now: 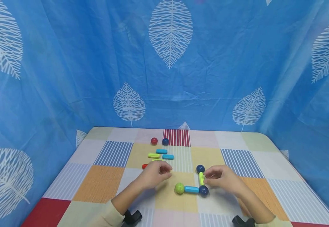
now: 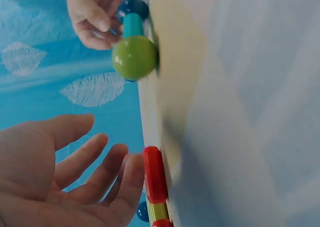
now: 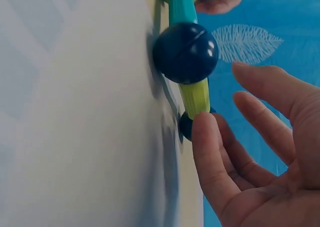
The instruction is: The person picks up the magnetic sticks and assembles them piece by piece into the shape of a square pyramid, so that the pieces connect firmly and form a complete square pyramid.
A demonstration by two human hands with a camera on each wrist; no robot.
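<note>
An L-shaped chain of toy pieces lies on the cloth: a green ball (image 1: 179, 188), a blue rod (image 1: 191, 189), a dark blue ball (image 1: 203, 190), a yellow-green rod (image 1: 201, 178) and a second dark blue ball (image 1: 200, 169). Beside the yellow-green rod is my right hand (image 1: 222, 179), its fingers parted and loosely bent; in the right wrist view one fingertip overlaps the rod's end, and contact is unclear. My left hand (image 1: 154, 175) hovers left of the green ball with nothing in its relaxed fingers. Below them in the left wrist view lies a red rod (image 2: 155, 174).
Farther back lie a red ball (image 1: 154, 141), a loose dark blue ball (image 1: 165, 141), two blue rods (image 1: 168, 156) and a loose yellow-green rod (image 1: 154, 155). A patchwork cloth (image 1: 99, 183) covers the table; a blue leaf-patterned curtain (image 1: 209, 78) surrounds it at back and sides.
</note>
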